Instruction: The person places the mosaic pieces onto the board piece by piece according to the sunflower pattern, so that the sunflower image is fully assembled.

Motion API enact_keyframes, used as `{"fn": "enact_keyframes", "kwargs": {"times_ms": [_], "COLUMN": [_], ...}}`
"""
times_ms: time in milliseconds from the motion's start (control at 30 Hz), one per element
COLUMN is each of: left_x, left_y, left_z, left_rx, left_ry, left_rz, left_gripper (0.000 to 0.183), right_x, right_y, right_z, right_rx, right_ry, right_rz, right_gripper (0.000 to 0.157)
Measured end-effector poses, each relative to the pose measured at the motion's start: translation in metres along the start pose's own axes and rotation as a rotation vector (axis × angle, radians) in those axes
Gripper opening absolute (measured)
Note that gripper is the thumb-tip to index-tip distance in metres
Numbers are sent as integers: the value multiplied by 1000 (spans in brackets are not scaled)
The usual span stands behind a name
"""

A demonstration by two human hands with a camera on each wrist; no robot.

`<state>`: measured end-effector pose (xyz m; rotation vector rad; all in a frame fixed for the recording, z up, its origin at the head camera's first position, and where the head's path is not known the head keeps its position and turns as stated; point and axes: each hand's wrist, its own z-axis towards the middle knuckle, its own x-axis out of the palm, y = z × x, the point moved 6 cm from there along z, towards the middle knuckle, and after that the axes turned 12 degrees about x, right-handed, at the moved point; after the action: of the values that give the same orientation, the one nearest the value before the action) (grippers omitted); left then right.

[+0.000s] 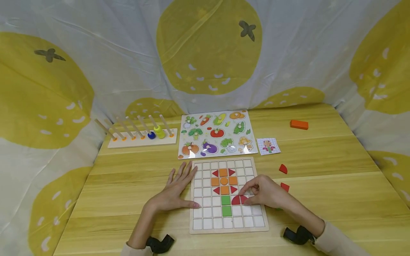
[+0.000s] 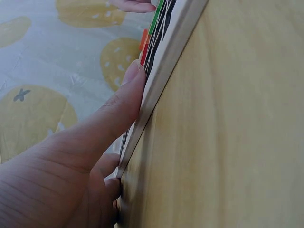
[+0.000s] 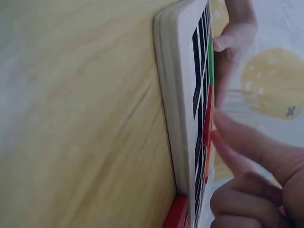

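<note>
A wooden grid board lies on the table with coloured pieces in its squares. Spread fingers of my left hand lie along the board's left edge, the thumb over its rim. My right hand pinches a red quarter-circle piece between thumb and index finger, low over the board. Left of it sits another red quarter-circle. Two green squares form a column beneath orange squares, around an orange circle, with red triangles at the corners. In the right wrist view, fingertips meet the red piece.
Behind the board lies a vegetable puzzle, with a small pattern card to its right. A peg stand with blue and yellow beads stands back left. Loose red pieces and an orange block lie to the right.
</note>
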<state>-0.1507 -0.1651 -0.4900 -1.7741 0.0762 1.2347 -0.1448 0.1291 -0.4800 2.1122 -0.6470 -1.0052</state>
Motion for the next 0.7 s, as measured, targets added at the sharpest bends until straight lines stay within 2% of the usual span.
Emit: {"fn": "enact_keyframes", "kwargs": {"times_ms": [200, 533, 700], "left_x": [0, 0, 0], "left_y": [0, 1, 0], "left_z": [0, 0, 0], "left_rx": [2, 1, -1], "left_ry": [-1, -1, -4], "left_rz": [-3, -6, -6], "left_gripper": [121, 121, 121], "right_x": [-13, -65, -74], "right_y": [-2, -31, -42], "right_z": [-5, -23, -25], "right_rx": [-35, -2, 47], "right_ry": [26, -85, -107], "right_rz": [21, 36, 25], "right_gripper": [18, 28, 31]}}
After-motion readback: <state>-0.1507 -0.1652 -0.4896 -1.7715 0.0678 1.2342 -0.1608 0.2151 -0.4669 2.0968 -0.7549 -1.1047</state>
